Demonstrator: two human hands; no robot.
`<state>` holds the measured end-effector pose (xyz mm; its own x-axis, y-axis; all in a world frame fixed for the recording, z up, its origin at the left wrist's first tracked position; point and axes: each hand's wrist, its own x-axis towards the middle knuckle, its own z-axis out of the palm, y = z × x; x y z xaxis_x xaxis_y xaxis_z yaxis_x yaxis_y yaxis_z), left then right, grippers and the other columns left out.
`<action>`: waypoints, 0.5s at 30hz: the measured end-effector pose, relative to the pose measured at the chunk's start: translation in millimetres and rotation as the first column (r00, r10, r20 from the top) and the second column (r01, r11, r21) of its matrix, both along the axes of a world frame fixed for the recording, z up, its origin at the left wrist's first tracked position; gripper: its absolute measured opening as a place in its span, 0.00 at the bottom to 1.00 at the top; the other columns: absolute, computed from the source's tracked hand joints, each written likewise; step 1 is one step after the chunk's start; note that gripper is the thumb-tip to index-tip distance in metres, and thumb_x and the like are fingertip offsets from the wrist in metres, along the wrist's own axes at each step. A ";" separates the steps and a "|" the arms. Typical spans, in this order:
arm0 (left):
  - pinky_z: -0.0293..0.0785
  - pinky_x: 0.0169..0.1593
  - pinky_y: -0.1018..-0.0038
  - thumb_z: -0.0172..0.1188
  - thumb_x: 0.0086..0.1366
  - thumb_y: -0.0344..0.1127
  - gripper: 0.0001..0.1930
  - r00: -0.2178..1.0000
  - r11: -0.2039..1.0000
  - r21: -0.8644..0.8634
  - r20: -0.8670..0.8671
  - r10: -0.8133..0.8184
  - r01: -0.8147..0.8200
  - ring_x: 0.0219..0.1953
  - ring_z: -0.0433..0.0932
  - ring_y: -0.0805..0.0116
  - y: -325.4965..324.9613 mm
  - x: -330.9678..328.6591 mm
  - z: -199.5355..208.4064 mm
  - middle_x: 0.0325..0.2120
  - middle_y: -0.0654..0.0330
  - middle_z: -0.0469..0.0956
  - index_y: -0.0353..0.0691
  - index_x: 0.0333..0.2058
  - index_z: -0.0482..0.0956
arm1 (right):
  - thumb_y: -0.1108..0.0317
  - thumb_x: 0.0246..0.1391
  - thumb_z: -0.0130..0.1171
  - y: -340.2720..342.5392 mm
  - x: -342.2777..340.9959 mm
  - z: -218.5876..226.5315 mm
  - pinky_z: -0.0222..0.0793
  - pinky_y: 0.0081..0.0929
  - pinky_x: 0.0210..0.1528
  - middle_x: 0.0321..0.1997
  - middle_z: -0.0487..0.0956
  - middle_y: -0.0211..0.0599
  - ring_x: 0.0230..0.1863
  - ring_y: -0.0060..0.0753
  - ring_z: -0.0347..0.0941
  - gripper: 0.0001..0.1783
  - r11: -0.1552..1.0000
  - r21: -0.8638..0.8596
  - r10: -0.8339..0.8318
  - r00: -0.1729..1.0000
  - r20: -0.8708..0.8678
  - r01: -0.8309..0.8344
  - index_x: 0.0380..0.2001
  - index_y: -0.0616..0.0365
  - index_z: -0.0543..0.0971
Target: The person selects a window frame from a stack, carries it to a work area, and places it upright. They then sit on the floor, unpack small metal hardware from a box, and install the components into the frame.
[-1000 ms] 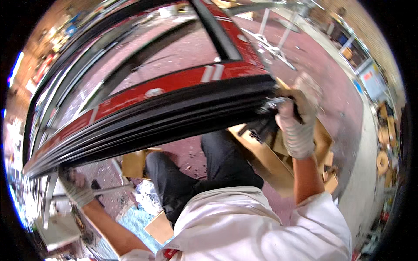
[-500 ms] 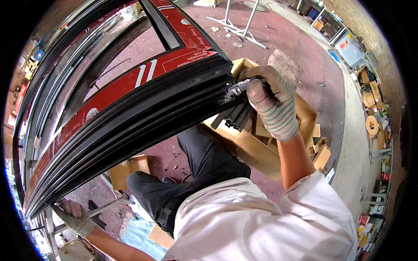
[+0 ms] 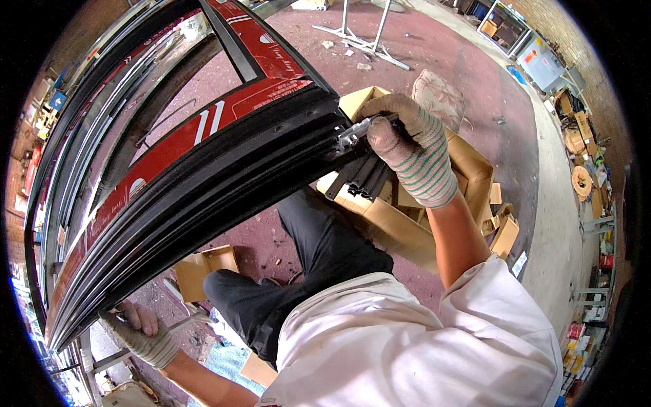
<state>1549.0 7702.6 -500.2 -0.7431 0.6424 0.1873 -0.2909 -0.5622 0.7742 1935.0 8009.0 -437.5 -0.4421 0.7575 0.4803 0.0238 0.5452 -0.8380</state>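
A long black window frame with red protective film spans the left side, its layered profile facing me. At its right end, my right hand, in a striped knit glove, is closed on a small silver metal fitting. The fitting's far tip meets the slotted end of the profile; how deep it sits is hidden. My left hand, gloved as well, is below the frame's lower-left end, fingers loosely bent and apart. One fingertip is close to the underside; contact cannot be made out.
An open cardboard box below my right hand holds black profile pieces. A smaller carton lies beside my knee. A padded cushion and a metal stand are farther off. Assorted goods line the right wall.
The frame and my right hand appear shifted slightly left in view, with the fitting still gripped. My left hand has moved slightly right and shows more of itself below the frame.
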 end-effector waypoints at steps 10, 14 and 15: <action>0.52 0.12 0.83 0.50 0.75 0.44 0.17 0.983 0.983 0.039 0.044 -0.179 0.177 0.11 0.53 0.80 32.4 53.2 8.9 0.20 0.64 0.66 0.37 0.52 0.74 | 0.63 0.61 0.62 5.6 -0.2 -7.2 0.71 0.23 0.42 0.34 0.80 0.30 0.34 0.24 0.74 0.11 0.961 0.248 -0.136 0.990 0.033 0.124 0.42 0.57 0.80; 0.53 0.11 0.82 0.49 0.75 0.49 0.21 0.976 0.979 0.006 0.085 -0.203 0.203 0.09 0.52 0.80 50.0 69.0 5.3 0.13 0.68 0.58 0.34 0.49 0.75 | 0.64 0.60 0.62 8.0 0.9 -9.0 0.71 0.23 0.42 0.34 0.79 0.30 0.35 0.23 0.75 0.10 0.950 0.291 -0.115 0.993 0.003 0.109 0.42 0.56 0.80; 0.52 0.11 0.82 0.49 0.75 0.49 0.21 0.975 0.978 0.013 0.070 -0.211 0.210 0.09 0.52 0.80 55.7 72.5 6.4 0.12 0.68 0.57 0.34 0.49 0.75 | 0.64 0.60 0.62 8.7 0.8 -9.2 0.71 0.23 0.42 0.34 0.79 0.30 0.35 0.22 0.75 0.10 0.949 0.298 -0.106 0.994 -0.006 0.103 0.42 0.56 0.80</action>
<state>1621.5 7758.3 -493.8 -0.6028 0.7850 0.1431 -0.4573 -0.4868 0.7442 1935.9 8017.7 -446.7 -0.3743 0.6227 0.6871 0.1012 0.7640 -0.6373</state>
